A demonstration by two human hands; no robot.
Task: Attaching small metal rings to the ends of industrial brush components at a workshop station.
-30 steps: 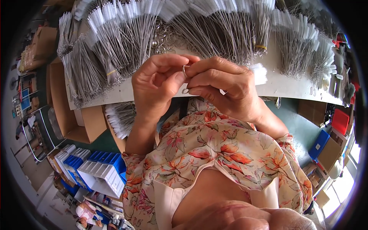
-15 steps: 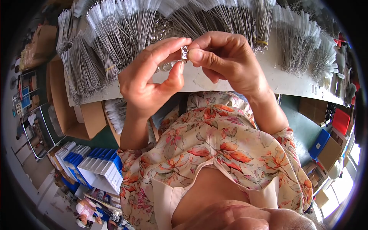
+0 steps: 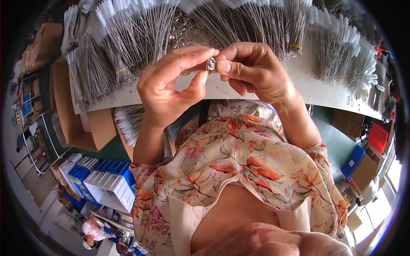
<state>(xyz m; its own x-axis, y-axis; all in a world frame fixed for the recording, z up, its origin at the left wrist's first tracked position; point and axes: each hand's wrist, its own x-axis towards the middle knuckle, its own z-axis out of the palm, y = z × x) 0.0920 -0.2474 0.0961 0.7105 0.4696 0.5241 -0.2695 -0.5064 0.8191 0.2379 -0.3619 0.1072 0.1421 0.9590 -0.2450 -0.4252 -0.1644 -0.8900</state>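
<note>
The left hand (image 3: 164, 83) and right hand (image 3: 258, 72) are narrowly pinching shiny, round metal rings (image 3: 211, 64), bunched like a coil, over the smooth white table (image 3: 305, 87), where thin-wired, white-bristled brushes (image 3: 143, 32) are lying.

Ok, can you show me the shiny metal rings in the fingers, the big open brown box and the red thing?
Shiny metal rings (image 3: 211, 63): head view, on the coils.
Brown box (image 3: 101, 131): head view, on one side panel.
Red thing (image 3: 378, 137): head view, on its face.

Round silver metal loops (image 3: 211, 64): glossy.
Long white counter (image 3: 316, 94), smooth; cream floral shirt (image 3: 239, 160), cloth; open brown cardboard box (image 3: 101, 128), matt.
</note>
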